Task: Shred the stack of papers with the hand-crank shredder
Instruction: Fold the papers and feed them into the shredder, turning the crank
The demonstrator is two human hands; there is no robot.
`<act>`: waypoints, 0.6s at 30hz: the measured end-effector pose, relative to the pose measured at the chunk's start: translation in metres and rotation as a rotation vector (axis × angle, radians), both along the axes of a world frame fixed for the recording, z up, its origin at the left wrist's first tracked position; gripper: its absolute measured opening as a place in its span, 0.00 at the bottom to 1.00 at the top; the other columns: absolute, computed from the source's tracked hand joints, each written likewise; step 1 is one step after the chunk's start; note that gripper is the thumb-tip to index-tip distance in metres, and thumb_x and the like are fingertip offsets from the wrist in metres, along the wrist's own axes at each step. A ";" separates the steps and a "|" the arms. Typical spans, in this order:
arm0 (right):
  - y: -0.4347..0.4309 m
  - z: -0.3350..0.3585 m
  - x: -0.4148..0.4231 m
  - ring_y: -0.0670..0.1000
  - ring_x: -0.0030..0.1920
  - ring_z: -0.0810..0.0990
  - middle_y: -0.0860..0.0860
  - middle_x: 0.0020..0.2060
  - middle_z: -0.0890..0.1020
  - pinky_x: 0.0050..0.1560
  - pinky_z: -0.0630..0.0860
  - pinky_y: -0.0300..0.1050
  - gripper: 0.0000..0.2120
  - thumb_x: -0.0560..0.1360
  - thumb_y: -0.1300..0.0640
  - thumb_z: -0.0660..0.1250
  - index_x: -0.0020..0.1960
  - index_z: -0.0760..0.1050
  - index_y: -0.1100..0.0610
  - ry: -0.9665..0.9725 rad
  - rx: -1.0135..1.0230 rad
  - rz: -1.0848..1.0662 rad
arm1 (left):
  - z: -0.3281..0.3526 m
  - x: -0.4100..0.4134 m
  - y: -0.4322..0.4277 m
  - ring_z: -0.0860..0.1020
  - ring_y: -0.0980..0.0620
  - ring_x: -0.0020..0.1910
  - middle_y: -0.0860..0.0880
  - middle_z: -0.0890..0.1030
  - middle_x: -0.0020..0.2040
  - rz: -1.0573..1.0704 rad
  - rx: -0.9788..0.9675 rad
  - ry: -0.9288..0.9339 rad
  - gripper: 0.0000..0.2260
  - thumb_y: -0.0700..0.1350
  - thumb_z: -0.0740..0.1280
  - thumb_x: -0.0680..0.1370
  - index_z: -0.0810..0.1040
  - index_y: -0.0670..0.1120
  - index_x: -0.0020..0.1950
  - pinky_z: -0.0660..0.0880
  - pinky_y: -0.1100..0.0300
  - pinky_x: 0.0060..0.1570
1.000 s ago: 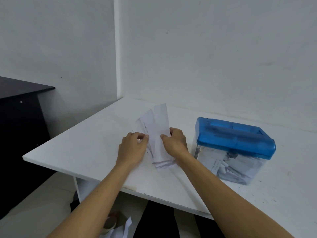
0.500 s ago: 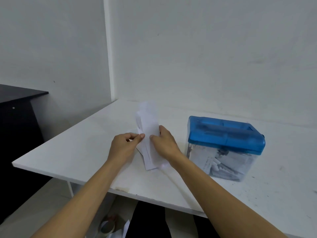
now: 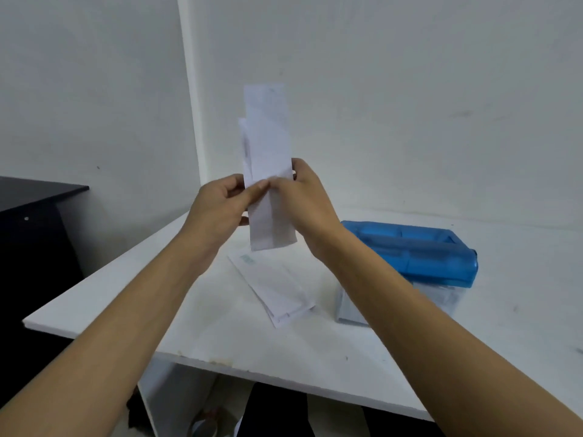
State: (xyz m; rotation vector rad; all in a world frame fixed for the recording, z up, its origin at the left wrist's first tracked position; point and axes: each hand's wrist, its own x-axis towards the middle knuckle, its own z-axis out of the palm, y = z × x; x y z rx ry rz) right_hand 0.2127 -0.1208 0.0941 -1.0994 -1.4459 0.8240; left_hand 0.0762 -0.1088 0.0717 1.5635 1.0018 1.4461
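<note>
Left hand (image 3: 220, 203) and right hand (image 3: 304, 201) both pinched upright paper slips (image 3: 268, 143). Paper stack (image 3: 274, 288) lay on table (image 3: 126, 294) below hands; shredder (image 3: 419, 250) beside right wrist.

Two bare forearms come in from the lower corners of the frame, unsleeved along all that shows. They end in the left grip (image 3: 220, 205) and right grip (image 3: 310, 203) (a pale thumbnail shows on the left one). Dark clothing (image 3: 277, 411) fills bottom centre, under the counter (image 3: 284, 357) edge.
</note>
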 end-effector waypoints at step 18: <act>-0.047 0.036 0.161 0.52 0.52 0.83 0.51 0.53 0.84 0.53 0.82 0.47 0.19 0.74 0.63 0.70 0.64 0.76 0.53 -0.335 -0.003 -0.065 | 0.065 0.139 0.005 0.84 0.52 0.53 0.53 0.86 0.52 -0.139 0.084 0.040 0.09 0.48 0.69 0.81 0.82 0.48 0.58 0.81 0.49 0.58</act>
